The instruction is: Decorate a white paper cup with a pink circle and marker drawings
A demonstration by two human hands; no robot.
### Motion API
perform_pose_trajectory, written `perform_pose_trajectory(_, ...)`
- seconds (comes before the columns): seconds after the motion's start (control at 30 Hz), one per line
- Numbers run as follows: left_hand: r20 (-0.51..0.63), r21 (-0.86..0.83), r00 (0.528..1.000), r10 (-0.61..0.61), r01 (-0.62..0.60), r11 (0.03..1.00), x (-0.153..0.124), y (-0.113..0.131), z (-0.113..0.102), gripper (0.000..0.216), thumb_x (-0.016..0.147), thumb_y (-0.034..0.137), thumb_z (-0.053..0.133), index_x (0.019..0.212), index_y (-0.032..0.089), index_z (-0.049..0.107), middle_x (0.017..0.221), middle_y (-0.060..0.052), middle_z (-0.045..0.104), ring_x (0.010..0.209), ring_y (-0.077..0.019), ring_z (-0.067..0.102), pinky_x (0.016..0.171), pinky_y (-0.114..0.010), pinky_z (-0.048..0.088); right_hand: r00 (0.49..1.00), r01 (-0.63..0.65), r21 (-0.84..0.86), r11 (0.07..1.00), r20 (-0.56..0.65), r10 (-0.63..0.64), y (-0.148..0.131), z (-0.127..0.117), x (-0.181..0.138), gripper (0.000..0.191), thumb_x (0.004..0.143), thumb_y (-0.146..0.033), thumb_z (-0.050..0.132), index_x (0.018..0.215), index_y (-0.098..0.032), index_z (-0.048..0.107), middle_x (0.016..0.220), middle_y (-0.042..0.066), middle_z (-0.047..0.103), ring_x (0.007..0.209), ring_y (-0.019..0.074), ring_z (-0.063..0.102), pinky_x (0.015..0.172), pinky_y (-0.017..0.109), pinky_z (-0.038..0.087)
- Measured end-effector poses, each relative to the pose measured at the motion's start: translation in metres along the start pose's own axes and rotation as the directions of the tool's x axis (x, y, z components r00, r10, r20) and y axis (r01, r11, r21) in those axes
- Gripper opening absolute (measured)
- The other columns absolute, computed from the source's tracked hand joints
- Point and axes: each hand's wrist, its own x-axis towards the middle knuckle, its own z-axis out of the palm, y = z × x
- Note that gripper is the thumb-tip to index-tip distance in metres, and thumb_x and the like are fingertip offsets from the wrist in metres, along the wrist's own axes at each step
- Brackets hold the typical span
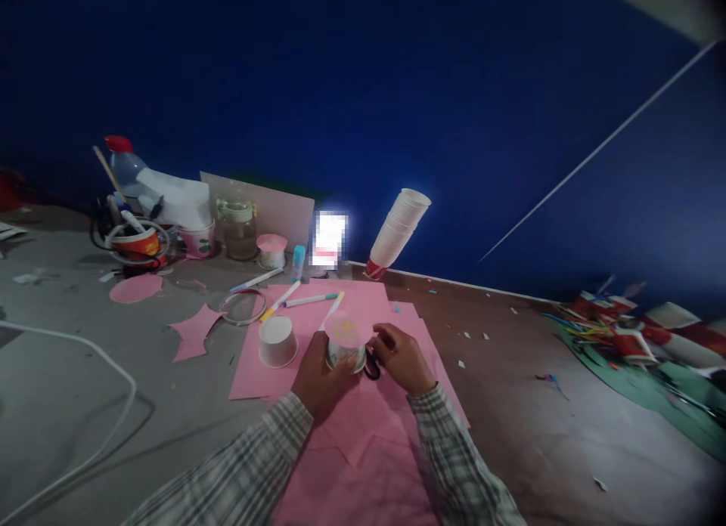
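Note:
My left hand (318, 381) is wrapped round an upturned paper cup (345, 340) with a pink top, held over pink paper sheets (363, 435). My right hand (401, 357) is closed on black-handled scissors (372, 366) right beside the cup. Another white paper cup (277, 341) stands upside down on the pink paper just left of my left hand. Several marker pens (309, 300) lie at the far edge of the paper.
A leaning stack of paper cups (397, 231), a glass jar (239, 230), a tape roll (271, 251), a glue stick (298, 262) and a tub of tools (136, 242) stand at the back. A white cable (85, 344) runs at left. Craft scraps (624, 337) pile at right.

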Motion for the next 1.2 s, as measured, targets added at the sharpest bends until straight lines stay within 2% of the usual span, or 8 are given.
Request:
perform_pose_trajectory(0.1, -0.003, 0.035, 1.0, -0.007, 0.007, 0.999, 0.0, 0.003, -0.001, 0.033, 0.075, 0.036, 0.081, 0.096, 0.02, 0.062, 0.102, -0.009, 0.075, 0.109, -0.0293, 0.067, 0.091, -0.043, 0.056, 0.998, -0.046, -0.116, 0.992, 0.046, 0.052, -0.006, -0.001, -0.007, 0.021, 0.089, -0.026, 0.063, 0.103, -0.018, 0.075, 0.077, 0.003, 0.073, 0.068, 0.0176, 0.066, 0.065, 0.027, 0.05)
perform_pose_trajectory(0.2, 0.017, 0.029, 0.999, -0.037, 0.037, 0.999, 0.001, 0.005, -0.001, 0.029, 0.075, 0.036, 0.079, 0.091, 0.021, 0.061, 0.095, -0.007, 0.075, 0.106, -0.0293, 0.068, 0.086, -0.042, 0.058, 0.993, -0.066, -0.285, 0.956, 0.072, 0.09, -0.008, -0.004, -0.011, 0.023, 0.087, -0.02, 0.064, 0.107, -0.02, 0.076, 0.092, 0.006, 0.077, 0.08, 0.0204, 0.071, 0.074, 0.03, 0.051)
perform_pose_trajectory(0.3, 0.021, 0.061, 1.0, -0.016, 0.015, 0.998, 0.002, 0.005, -0.002, 0.031, 0.077, 0.035, 0.075, 0.1, 0.02, 0.061, 0.103, -0.008, 0.074, 0.106, -0.0293, 0.067, 0.084, -0.042, 0.058, 0.985, -0.056, -0.442, 0.895, 0.124, 0.123, -0.012, -0.006, -0.012, 0.024, 0.088, -0.018, 0.064, 0.109, -0.022, 0.075, 0.103, 0.008, 0.077, 0.091, 0.023, 0.072, 0.08, 0.031, 0.049)
perform_pose_trajectory(0.43, 0.048, 0.094, 0.999, -0.005, 0.001, 0.996, 0.003, 0.002, -0.002, 0.042, 0.077, 0.037, 0.076, 0.111, 0.019, 0.06, 0.109, -0.01, 0.074, 0.106, -0.0291, 0.067, 0.084, -0.042, 0.057, 0.973, -0.031, -0.551, 0.834, 0.176, 0.153, -0.018, -0.005, -0.014, 0.02, 0.091, -0.024, 0.067, 0.109, -0.023, 0.075, 0.103, 0.007, 0.076, 0.09, 0.023, 0.071, 0.077, 0.031, 0.046)
perform_pose_trajectory(0.63, -0.013, 0.192, 1.0, 0.028, -0.025, 0.981, 0.001, 0.004, -0.002, 0.039, 0.079, 0.038, 0.075, 0.11, 0.019, 0.062, 0.106, -0.008, 0.073, 0.099, -0.0273, 0.067, 0.084, -0.041, 0.055, 0.978, -0.033, -0.51, 0.859, 0.16, 0.132, -0.018, -0.002, -0.012, 0.02, 0.092, -0.025, 0.067, 0.11, -0.021, 0.075, 0.106, 0.008, 0.074, 0.09, 0.0218, 0.071, 0.078, 0.03, 0.047)
perform_pose_trajectory(0.8, -0.078, 0.345, 0.989, 0.123, -0.089, 0.934, 0.001, 0.004, -0.004, 0.039, 0.077, 0.033, 0.078, 0.11, 0.019, 0.065, 0.107, -0.008, 0.071, 0.1, -0.0279, 0.066, 0.089, -0.044, 0.054, 0.999, 0.009, -0.349, 0.937, 0.046, 0.007, -0.003, 0.0, -0.009, 0.02, 0.093, -0.021, 0.062, 0.109, -0.016, 0.074, 0.099, 0.01, 0.075, 0.088, 0.0209, 0.072, 0.08, 0.029, 0.051)
perform_pose_trajectory(0.9, -0.073, 0.324, 0.987, 0.143, -0.112, 0.94, 0.001, 0.004, -0.005, 0.047, 0.075, 0.029, 0.079, 0.118, 0.021, 0.064, 0.115, -0.008, 0.071, 0.107, -0.0313, 0.066, 0.094, -0.048, 0.055, 0.998, 0.058, -0.309, 0.949, 0.008, -0.058, 0.006, 0.001, -0.008, 0.019, 0.093, -0.024, 0.062, 0.106, -0.016, 0.074, 0.094, 0.009, 0.075, 0.082, 0.0204, 0.07, 0.077, 0.029, 0.052)
perform_pose_trajectory(1.2, -0.058, 0.298, 0.991, 0.122, -0.099, 0.949, 0.006, -0.003, -0.009, 0.049, 0.076, 0.035, 0.082, 0.119, 0.021, 0.062, 0.113, -0.01, 0.073, 0.108, -0.0333, 0.068, 0.093, -0.05, 0.056, 0.996, 0.023, -0.421, 0.907, -0.064, -0.055, 0.014, 0.008, -0.003, 0.019, 0.093, -0.02, 0.062, 0.106, -0.018, 0.075, 0.097, 0.01, 0.075, 0.094, 0.0247, 0.068, 0.085, 0.034, 0.05)
